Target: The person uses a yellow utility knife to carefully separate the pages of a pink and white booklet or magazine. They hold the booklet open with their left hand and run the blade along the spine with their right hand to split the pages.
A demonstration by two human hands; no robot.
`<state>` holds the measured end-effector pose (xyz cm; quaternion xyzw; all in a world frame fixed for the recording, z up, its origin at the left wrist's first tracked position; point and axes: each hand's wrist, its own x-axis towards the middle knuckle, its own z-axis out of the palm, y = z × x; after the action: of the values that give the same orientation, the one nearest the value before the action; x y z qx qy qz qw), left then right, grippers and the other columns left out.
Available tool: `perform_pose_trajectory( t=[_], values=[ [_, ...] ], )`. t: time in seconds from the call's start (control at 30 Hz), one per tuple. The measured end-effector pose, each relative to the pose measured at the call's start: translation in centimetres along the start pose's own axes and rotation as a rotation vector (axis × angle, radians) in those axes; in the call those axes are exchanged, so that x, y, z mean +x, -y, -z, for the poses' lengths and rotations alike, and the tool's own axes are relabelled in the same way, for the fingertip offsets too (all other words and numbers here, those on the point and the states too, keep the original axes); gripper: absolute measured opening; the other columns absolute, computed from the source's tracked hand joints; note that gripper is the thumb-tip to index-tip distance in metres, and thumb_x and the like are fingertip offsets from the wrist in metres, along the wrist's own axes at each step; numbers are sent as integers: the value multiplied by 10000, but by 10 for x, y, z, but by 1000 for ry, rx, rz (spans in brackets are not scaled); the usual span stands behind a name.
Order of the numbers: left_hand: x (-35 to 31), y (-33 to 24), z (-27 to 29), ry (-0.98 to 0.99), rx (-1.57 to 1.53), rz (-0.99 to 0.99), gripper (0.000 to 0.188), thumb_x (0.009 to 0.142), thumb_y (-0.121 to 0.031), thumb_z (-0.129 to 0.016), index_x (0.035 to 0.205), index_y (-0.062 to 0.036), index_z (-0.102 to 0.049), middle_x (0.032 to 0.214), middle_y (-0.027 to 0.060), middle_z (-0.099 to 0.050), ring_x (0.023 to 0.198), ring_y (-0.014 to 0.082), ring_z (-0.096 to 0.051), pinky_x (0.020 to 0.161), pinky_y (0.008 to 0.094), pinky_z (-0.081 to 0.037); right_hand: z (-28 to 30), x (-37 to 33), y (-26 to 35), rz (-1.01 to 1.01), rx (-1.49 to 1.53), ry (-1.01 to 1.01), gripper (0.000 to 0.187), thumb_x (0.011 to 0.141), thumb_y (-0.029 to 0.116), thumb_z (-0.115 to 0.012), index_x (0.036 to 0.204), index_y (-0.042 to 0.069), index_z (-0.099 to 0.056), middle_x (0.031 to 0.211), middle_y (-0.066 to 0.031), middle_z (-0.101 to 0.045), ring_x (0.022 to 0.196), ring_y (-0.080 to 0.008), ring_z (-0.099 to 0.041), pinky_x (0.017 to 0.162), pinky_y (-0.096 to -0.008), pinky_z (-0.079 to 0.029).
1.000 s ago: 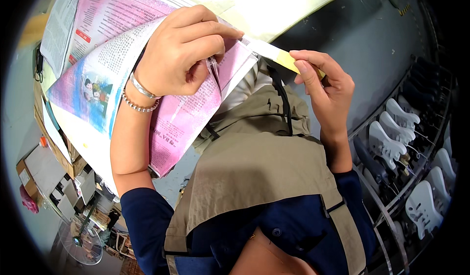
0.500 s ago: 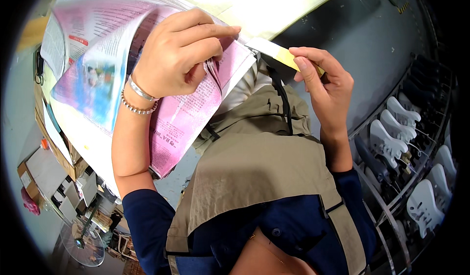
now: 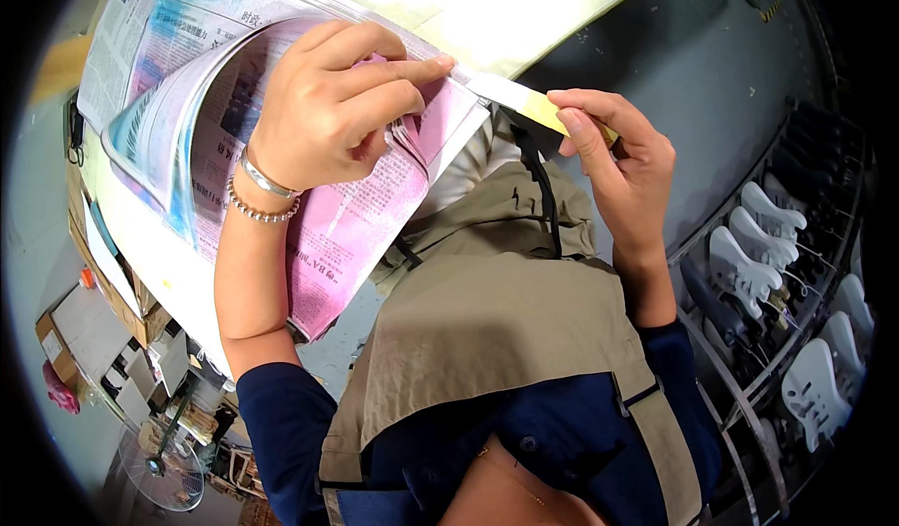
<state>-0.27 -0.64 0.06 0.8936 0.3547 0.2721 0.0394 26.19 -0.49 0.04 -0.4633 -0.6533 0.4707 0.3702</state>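
Note:
A newspaper [image 3: 342,236] printed in pink and blue lies over the table's edge nearest me. My left hand [image 3: 342,100] is closed on its folded, bunched edge, with the index finger stretched toward the right end of the paper. Behind that wrist a loose page [image 3: 154,156] curls up. To the right, my right hand [image 3: 613,147] pinches a flat strip [image 3: 538,106] between thumb and fingers. The strip is white toward its left end and yellow beside my fingertips. Its white end meets the paper's edge near my left index finger; whether it lies over or under the paper I cannot tell.
The pale table top [image 3: 487,11] reaches away from me. Along the right stands a metal rack [image 3: 740,404] bearing white and dark guitar-body shapes [image 3: 740,268]. At the lower left are a fan [image 3: 159,465] and a cluttered side table [image 3: 89,334].
The loose newspaper page has swung over and now curls upward, showing more print at the back. My left index finger reaches slightly straighter. My right hand still holds the strip in nearly the same place.

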Motion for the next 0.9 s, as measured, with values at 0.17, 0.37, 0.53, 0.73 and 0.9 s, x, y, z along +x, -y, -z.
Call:
perform_pose_trajectory(
  t=[0.17,0.37,0.53,0.73,0.9],
  values=[
    [1,-3,3,-7,34,12,225,485,-12,-641,691,-85,-588,946,-24,-727,825,201,-602,650,310,-476,-1,0,-1,-3,14,-3,111,897,29,-648,988,-8,-700,819,-41,-683,631,-67,-579,554,-195,-437],
    [0,-3,4,7,30,-4,253,450,-61,-638,699,-67,-592,1000,38,-733,824,247,-627,644,329,-467,0,1,-1,3,21,-8,113,898,26,-647,991,-8,-700,823,-43,-684,635,-67,-581,554,-195,-437],
    [0,-3,3,7,21,11,252,448,-45,-647,692,-61,-585,999,41,-733,818,244,-629,628,318,-470,0,0,1,5,24,-16,116,902,28,-644,997,-8,-700,808,-36,-677,638,-62,-579,553,-193,-432],
    [0,-3,4,13,17,10,252,450,-38,-642,694,-57,-582,985,39,-734,820,243,-631,626,315,-470,0,0,1,-3,25,-10,118,907,36,-643,999,-10,-700,778,-27,-664,638,-57,-573,548,-188,-420],
    [0,-2,3,4,-2,-10,248,453,-41,-632,695,-52,-580,953,38,-736,806,248,-624,624,321,-469,0,1,2,13,7,-11,111,900,31,-645,989,-7,-700,772,-26,-662,633,-57,-569,547,-192,-420]
  ],
)
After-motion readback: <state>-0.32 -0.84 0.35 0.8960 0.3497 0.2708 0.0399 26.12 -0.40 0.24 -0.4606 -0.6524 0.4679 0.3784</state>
